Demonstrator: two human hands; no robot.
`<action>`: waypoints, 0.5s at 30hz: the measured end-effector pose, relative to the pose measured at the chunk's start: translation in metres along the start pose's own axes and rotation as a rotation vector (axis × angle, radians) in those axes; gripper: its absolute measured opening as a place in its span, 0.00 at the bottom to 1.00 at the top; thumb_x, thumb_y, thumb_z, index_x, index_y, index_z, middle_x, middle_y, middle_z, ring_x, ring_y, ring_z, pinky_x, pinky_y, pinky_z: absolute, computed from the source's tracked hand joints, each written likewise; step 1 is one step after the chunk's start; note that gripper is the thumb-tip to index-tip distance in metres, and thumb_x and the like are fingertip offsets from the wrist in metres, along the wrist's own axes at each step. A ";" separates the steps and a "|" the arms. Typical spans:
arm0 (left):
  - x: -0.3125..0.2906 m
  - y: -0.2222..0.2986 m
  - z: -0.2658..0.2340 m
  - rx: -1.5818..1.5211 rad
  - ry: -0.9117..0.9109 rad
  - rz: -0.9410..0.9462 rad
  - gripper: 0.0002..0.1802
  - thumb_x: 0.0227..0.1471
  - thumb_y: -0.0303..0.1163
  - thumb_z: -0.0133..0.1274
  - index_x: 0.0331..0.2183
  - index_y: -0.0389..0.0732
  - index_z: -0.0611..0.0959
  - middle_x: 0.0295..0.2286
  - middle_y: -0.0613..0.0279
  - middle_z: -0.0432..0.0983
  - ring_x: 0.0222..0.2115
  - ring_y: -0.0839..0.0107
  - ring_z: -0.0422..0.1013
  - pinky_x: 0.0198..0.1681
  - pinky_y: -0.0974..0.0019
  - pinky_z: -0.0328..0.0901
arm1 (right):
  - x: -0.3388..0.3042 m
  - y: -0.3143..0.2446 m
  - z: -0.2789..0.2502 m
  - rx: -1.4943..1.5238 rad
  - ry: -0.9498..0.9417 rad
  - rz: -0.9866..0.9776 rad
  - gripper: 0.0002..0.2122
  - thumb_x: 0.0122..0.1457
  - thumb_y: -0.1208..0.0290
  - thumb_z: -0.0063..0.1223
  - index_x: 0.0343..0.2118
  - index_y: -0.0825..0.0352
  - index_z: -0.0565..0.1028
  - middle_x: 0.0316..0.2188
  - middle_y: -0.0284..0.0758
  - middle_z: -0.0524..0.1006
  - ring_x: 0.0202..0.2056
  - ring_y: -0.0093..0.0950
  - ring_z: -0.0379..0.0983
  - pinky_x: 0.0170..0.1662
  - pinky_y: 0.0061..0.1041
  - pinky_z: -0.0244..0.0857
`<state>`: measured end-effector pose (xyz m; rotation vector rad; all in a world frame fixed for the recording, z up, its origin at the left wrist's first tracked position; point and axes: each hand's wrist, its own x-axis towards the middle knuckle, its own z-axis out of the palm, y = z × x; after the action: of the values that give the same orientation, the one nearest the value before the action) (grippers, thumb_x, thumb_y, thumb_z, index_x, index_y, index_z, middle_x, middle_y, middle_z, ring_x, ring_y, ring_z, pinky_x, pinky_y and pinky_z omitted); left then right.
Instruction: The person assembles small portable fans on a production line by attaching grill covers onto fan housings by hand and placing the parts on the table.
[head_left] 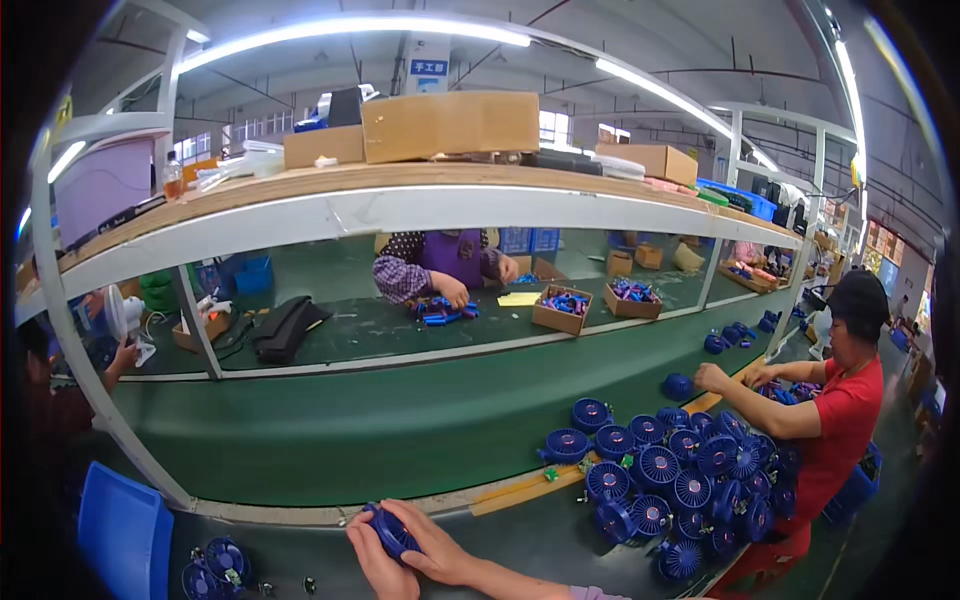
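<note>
Between my two hands, at the near edge of the workbench, is a dark blue round fan head (392,533) with a slatted grille. My left hand (376,562) wraps its near left side, the fingers closed around it. From the right, my right hand (436,548) grips the same fan head, its fingers bent over the casing. To my right lies a big pile of similar blue fan heads (658,464), some with small green circuit boards (627,461) showing. A few more fan heads (226,558) rest at the lower left, beside small loose parts (308,584).
A blue plastic bin (124,530) stands at the left. Past the bench runs a green conveyor belt (400,430), under a white-framed shelf (450,212) carrying cardboard boxes (450,127). A co-worker in red (845,420) handles parts at the right; another in purple (455,262) works opposite.
</note>
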<state>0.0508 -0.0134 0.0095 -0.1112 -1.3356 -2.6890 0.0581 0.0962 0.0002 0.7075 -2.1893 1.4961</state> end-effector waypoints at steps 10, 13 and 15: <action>0.007 -0.016 0.000 0.632 -0.118 0.497 0.18 0.61 0.33 0.39 0.50 0.35 0.64 0.49 0.46 0.63 0.50 0.59 0.62 0.58 0.56 0.54 | 0.008 0.012 0.017 0.518 0.077 0.293 0.27 0.67 0.57 0.34 0.64 0.67 0.53 0.60 0.40 0.60 0.62 0.30 0.55 0.65 0.30 0.46; 0.015 -0.035 -0.006 0.580 -0.177 0.275 0.24 0.62 0.34 0.40 0.56 0.35 0.60 0.51 0.47 0.63 0.52 0.59 0.62 0.58 0.57 0.55 | 0.010 0.043 -0.003 0.291 0.096 0.440 0.25 0.65 0.59 0.43 0.60 0.69 0.61 0.56 0.40 0.67 0.58 0.30 0.62 0.61 0.30 0.54; 0.011 -0.045 -0.017 0.705 -0.177 0.223 0.30 0.60 0.33 0.45 0.60 0.36 0.57 0.56 0.48 0.60 0.59 0.56 0.56 0.59 0.56 0.55 | 0.020 0.058 -0.026 0.048 0.272 0.442 0.25 0.62 0.61 0.49 0.60 0.66 0.62 0.56 0.43 0.66 0.57 0.33 0.63 0.58 0.32 0.58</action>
<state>0.0327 -0.0006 -0.0345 -0.3947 -2.0887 -1.9296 0.0084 0.1347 -0.0219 0.0172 -2.1887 1.7365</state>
